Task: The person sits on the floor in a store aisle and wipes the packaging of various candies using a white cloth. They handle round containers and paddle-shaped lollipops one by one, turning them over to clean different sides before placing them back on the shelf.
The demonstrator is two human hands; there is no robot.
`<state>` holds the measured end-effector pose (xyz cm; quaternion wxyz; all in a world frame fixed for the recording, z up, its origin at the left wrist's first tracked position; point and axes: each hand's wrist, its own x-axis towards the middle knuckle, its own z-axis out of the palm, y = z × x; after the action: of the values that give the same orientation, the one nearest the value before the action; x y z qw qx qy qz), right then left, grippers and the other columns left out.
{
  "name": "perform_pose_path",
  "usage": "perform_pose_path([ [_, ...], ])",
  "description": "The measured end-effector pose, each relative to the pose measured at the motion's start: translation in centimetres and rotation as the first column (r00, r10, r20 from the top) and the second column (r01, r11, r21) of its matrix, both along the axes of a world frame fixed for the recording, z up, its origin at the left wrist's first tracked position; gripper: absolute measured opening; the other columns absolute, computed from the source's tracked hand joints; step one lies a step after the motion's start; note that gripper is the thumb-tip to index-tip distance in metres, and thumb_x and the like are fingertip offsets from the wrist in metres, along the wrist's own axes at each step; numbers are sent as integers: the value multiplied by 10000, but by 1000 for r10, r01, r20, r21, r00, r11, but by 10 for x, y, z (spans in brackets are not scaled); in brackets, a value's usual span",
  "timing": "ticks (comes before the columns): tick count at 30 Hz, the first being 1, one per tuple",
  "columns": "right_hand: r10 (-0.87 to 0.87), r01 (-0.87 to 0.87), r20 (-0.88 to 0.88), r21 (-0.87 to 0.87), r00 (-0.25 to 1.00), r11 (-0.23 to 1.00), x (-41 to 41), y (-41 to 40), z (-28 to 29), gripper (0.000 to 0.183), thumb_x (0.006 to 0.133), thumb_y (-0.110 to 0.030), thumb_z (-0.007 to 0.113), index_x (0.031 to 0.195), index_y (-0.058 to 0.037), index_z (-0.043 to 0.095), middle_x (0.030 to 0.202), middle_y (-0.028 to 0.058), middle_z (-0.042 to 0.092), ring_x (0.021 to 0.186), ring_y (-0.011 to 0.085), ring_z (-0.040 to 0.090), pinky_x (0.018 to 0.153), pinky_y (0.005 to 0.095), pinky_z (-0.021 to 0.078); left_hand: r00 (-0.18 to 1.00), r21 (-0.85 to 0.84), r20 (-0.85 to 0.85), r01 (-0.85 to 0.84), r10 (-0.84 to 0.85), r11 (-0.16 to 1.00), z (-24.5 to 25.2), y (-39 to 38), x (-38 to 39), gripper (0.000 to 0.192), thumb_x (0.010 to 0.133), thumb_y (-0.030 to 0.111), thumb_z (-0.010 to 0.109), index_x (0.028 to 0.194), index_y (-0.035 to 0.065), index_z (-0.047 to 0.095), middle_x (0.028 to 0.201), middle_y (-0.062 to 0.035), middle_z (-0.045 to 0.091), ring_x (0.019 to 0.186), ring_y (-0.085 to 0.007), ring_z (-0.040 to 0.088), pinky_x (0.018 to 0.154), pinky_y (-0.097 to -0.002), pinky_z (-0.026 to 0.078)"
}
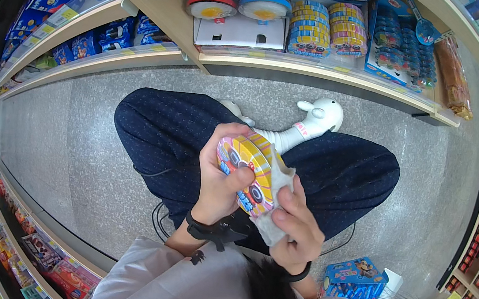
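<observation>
My left hand [221, 184] grips a round, colourful tin [247, 171] with a yellow and pink striped pattern and printed writing. Its thumb lies across the printed face, while the other fingers are mostly behind the tin. My right hand [300, 226] pinches a thin whitish cloth or tissue [271, 228] against the tin's right edge. Part of the cloth sticks up between the tin and my right fingers. The tin is tilted and held above my lap, between my bent knees.
Ahead, a low wooden shelf [325, 75] carries stacked similar tins [311, 28], red- and blue-rimmed round packs [266, 0] and a display box [380, 45]. A blue box of sticks [354, 280] stands on the grey floor [78, 139] at right. Stocked shelves [31, 234] line the left.
</observation>
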<state>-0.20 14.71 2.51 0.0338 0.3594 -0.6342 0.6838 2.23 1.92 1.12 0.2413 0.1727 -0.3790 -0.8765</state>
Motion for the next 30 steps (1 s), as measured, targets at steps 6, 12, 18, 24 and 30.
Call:
perform_pose_path([
  [6, -155, 162, 47, -214, 987, 963, -21, -8, 9, 279, 890, -157, 574, 1052, 62, 518, 1029, 276, 589, 996, 378, 603, 945, 569, 410, 992, -157, 38, 124, -120, 980, 6, 24, 3, 576, 798, 209, 722, 1228, 6, 397, 1071, -75, 551, 979, -117, 534, 860, -258, 429],
  [12, 122, -102, 108, -169, 987, 980, -30, -4, 25, 367, 950, -243, 469, 1027, 110, 535, 1005, 287, 602, 1006, 416, 587, 907, 519, 452, 943, -252, -222, 190, -247, 949, -1, 8, 0, 633, 663, 68, 817, 1126, 39, 387, 1059, -113, 531, 979, -129, 537, 824, -255, 438],
  [18, -62, 58, -15, -190, 998, 980, -6, -9, 19, 257, 796, -57, 678, 1012, 48, 587, 1086, 270, 599, 1064, 445, 564, 955, 549, 417, 986, -256, -153, 21, -62, 966, 1, 9, 3, 603, 690, 184, 819, 1118, 6, 434, 1012, -79, 550, 881, -114, 565, 760, -239, 450],
  [24, -166, 163, -11, -118, 986, 980, 8, -15, -7, 173, 777, 60, 597, 939, 37, 651, 1092, 241, 616, 1069, 418, 575, 959, 592, 386, 996, -61, -16, -94, 93, 994, 17, 11, -6, 479, 869, 301, 632, 1195, 42, 395, 1035, -62, 538, 917, -115, 557, 796, -248, 465],
  [30, -128, 141, 72, -222, 989, 965, -11, -22, 12, 173, 863, -27, 545, 977, 83, 614, 1031, 313, 610, 1014, 409, 607, 956, 584, 389, 979, -338, 86, -145, 184, 930, 12, 22, 1, 485, 926, 404, 518, 1242, 66, 371, 1060, -60, 521, 932, -132, 559, 816, -269, 468],
])
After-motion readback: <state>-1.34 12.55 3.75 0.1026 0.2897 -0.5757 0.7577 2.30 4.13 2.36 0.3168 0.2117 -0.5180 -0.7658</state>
